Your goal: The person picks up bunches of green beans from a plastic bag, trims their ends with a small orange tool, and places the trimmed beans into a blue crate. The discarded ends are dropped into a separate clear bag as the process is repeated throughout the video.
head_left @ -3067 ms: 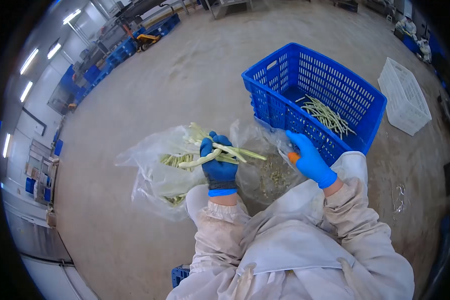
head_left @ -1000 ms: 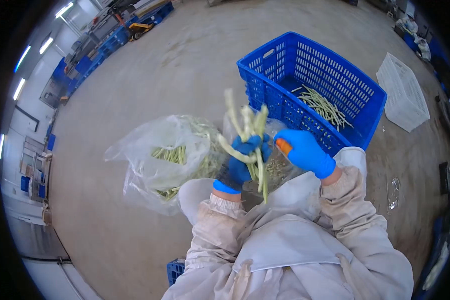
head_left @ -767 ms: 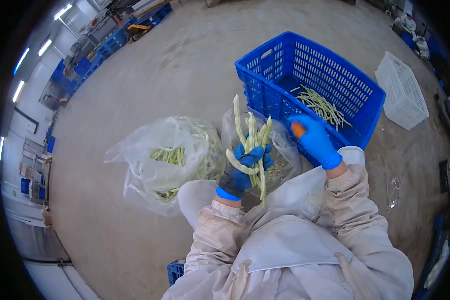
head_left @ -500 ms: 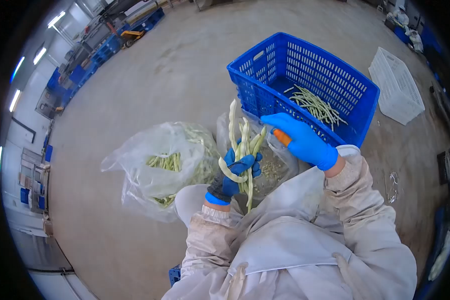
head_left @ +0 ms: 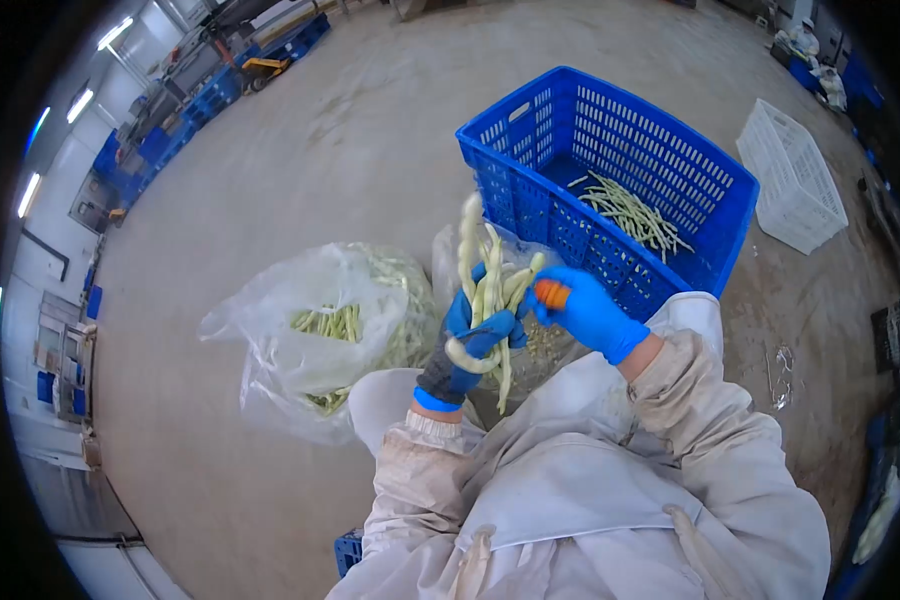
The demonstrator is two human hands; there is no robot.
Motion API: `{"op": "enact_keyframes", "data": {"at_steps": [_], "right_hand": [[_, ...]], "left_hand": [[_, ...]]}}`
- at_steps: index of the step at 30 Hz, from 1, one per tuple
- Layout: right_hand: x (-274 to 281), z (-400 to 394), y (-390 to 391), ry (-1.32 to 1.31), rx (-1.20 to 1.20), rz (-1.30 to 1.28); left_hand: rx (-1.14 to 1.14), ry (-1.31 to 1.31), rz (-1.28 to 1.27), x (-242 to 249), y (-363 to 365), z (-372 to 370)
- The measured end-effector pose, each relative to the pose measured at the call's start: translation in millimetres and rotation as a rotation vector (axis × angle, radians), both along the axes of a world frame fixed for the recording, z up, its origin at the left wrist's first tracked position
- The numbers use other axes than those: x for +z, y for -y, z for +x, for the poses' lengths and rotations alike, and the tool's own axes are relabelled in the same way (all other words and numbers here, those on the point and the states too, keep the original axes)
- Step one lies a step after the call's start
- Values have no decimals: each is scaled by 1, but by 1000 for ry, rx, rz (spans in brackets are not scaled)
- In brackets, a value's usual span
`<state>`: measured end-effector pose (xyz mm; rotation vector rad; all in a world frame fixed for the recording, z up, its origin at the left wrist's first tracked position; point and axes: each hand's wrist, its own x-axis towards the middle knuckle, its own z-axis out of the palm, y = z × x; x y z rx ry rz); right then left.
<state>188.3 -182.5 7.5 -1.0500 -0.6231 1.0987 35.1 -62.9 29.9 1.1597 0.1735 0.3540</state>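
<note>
My left hand [head_left: 467, 345], in a dark-palmed blue glove, is wrapped round a bunch of pale green beans [head_left: 487, 290] that stick out above and below the fist. My right hand [head_left: 592, 315], in a blue glove, grips an orange handle [head_left: 551, 293] close to the right side of the bunch. Whatever the handle belongs to is hidden. Below the hands lies a clear bag [head_left: 550, 345] with small green scraps. To the left, a larger clear plastic bag [head_left: 270, 318] holds more beans [head_left: 332, 323].
A blue crate [head_left: 660, 130] with trimmed beans [head_left: 632, 212] stands beyond my right hand. A white crate [head_left: 792, 175] is to its right. Two people [head_left: 800, 42] are far off at the upper right. A yellow pallet jack [head_left: 265, 70] is at the upper left.
My right hand has moved down and left with the orange handle, from beside the blue crate to the bean bunch. My left hand still holds the beans.
</note>
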Motion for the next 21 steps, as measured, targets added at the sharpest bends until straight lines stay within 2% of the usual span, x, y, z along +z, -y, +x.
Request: {"op": "enact_keyframes", "data": {"at_steps": [1, 2, 4, 6, 8, 10, 12, 13, 14, 16, 17, 19, 20, 21], "right_hand": [[-3, -1, 5, 249, 135, -118], [0, -5, 10, 249, 140, -113], [8, -10, 23, 320, 412, -306], [15, -3, 31, 316, 471, -269], [43, 4, 43, 277, 635, -110], [40, 15, 44, 273, 617, -121], [27, 21, 39, 615, 351, -68], [26, 23, 36, 1134, 255, -89], [26, 24, 32, 1134, 245, -92], [30, 18, 15, 881, 24, -187], [33, 15, 6, 883, 20, -193], [33, 9, -9, 1132, -64, -1], [29, 9, -13, 1131, -70, -3], [22, 9, -18, 1255, -65, 1]], "left_hand": [[47, 13, 23, -15, -3, 2], [53, 12, 26, -22, -5, 3], [261, -34, -71, -33, -7, 2], [295, -29, -169, -46, -13, 0], [339, 43, -371, -56, -19, -2], [348, 31, -418, -53, -21, -5], [352, 8, -280, -43, -17, -5], [345, 6, -281, -40, -15, -5], [337, -31, -201, -37, -14, -5], [324, -61, -122, -32, -10, -2], [316, -60, -77, -30, -7, -1], [270, -120, 35, -28, -3, -2], [265, -119, 37, -31, -4, -1], [302, -138, 240, -37, -7, 1]]}}
